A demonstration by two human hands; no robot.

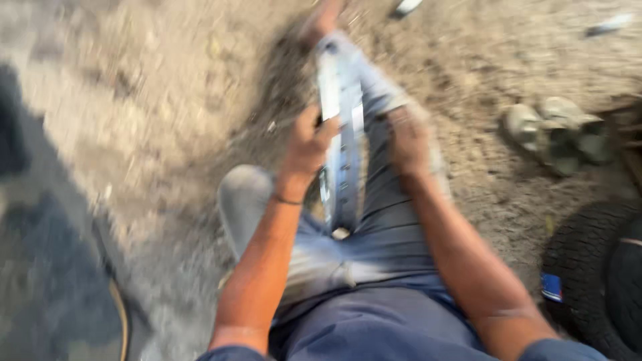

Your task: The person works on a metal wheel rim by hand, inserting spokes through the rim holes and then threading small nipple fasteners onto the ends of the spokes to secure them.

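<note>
Fingers [319, 127] of the left hand [304, 150] are wrapped around a metal rim [341, 134]; right hand [409, 140] grip cannot be told. Slippage onto the legs [374, 200] is judged possible if one-sided.

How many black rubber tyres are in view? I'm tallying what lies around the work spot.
1 for certain: a black rubber tyre at the lower right edge, right of the person's right arm. The dark curve beside it may be a second; blur hides more.

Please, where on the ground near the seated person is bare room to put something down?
Bare dirt lies open left of the left hand, up to the dark shadow at the frame's left edge. It is crowded on the right: lumpy objects and a black tyre border the right hand. Both hands grip a long metal strip.
</note>
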